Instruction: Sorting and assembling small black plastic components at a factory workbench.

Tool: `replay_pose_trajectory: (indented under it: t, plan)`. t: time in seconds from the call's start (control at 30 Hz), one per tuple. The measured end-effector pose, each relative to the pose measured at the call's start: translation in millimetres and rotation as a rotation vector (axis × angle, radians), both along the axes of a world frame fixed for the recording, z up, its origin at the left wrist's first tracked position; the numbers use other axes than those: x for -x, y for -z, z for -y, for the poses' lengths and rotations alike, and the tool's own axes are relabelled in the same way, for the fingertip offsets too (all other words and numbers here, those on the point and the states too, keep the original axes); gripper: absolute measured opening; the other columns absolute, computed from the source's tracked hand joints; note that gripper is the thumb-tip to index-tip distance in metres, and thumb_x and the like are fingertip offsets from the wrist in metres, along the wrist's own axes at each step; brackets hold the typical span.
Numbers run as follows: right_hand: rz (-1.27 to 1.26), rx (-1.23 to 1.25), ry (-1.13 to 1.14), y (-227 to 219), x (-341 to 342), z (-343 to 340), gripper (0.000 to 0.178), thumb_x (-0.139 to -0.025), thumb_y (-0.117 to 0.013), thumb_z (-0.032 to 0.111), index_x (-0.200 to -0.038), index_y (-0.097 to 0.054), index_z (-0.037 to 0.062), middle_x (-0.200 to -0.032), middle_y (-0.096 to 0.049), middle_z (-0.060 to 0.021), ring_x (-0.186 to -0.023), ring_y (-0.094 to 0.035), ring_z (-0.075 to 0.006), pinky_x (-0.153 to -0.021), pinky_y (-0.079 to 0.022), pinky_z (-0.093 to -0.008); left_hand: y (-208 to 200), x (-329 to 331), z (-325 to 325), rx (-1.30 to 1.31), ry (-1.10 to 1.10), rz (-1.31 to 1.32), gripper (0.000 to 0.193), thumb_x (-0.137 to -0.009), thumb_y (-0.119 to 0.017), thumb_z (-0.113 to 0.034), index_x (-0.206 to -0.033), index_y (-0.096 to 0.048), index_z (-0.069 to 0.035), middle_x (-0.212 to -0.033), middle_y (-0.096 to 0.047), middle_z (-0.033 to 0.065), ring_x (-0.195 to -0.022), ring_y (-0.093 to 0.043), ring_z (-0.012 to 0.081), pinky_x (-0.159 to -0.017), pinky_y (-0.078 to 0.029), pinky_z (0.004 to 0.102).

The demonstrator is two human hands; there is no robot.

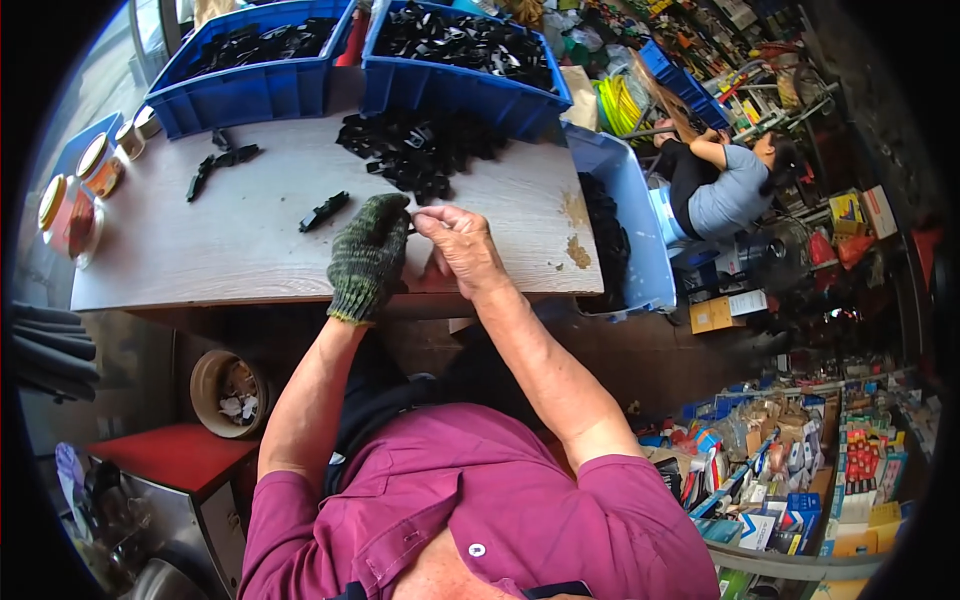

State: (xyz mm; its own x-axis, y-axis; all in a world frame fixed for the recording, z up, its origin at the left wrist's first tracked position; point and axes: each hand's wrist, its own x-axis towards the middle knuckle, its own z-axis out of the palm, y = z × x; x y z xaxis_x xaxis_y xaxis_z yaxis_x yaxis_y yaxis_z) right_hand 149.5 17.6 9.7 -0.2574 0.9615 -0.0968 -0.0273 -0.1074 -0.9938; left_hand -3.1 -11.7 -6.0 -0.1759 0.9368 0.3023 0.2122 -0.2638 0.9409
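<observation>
My left hand (pixel 367 255), in a dark green knitted glove, is closed over the front part of the table (pixel 260 270). Bare and beside it, my right hand (pixel 460 245) pinches with thumb and forefinger at the glove's fingertips. Whatever the two hands hold between them is too small and covered to name. Just left of the glove lies a black plastic part (pixel 324 212). A heap of similar black pieces (pixel 415 150) spreads beyond my hands, and a few joined black parts (pixel 222 168) rest farther left.
Two blue bins (pixel 460 92) (pixel 240 105) full of black pieces stand at the table's back. A lighter blue tub (pixel 648 250) adjoins its right edge. Jars (pixel 72 215) line the left side. A co-worker (pixel 735 185) sits at the right. Below is a round waste bin (pixel 205 390).
</observation>
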Motion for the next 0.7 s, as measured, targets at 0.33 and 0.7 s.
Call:
replay_pose_trajectory:
  t: [0.33, 0.7]
  plan:
    - [0.093, -0.117, -0.006, -8, -1, 11, 0.030, -0.097, -0.066, 0.033, -0.096, -0.064, 0.0033, -0.052, -0.042, 0.0071, -0.040, -0.037, -0.0033, -0.039, -0.036, -0.0208, -13, 4, 11, 0.015, -0.050, -0.078, 0.029, -0.092, -0.067, -0.018, -0.116, -0.066, -0.003, -0.104, -0.069, 0.0154, -0.093, -0.068, 0.0254, -0.082, -0.053, 0.0359]
    - [-0.113, 0.055, 0.212, -16, 13, 17, 0.032, -0.101, -0.050, 0.036, -0.082, -0.047, 0.0108, -0.046, -0.029, 0.0024, -0.037, -0.033, -0.0105, -0.037, -0.053, -0.0366, -12, 71, 3, -0.141, -0.223, -0.880, 0.019, -0.087, -0.066, -0.020, -0.101, -0.064, -0.008, -0.098, -0.067, 0.0145, -0.092, -0.062, 0.0390, -0.077, -0.050, 0.0514]
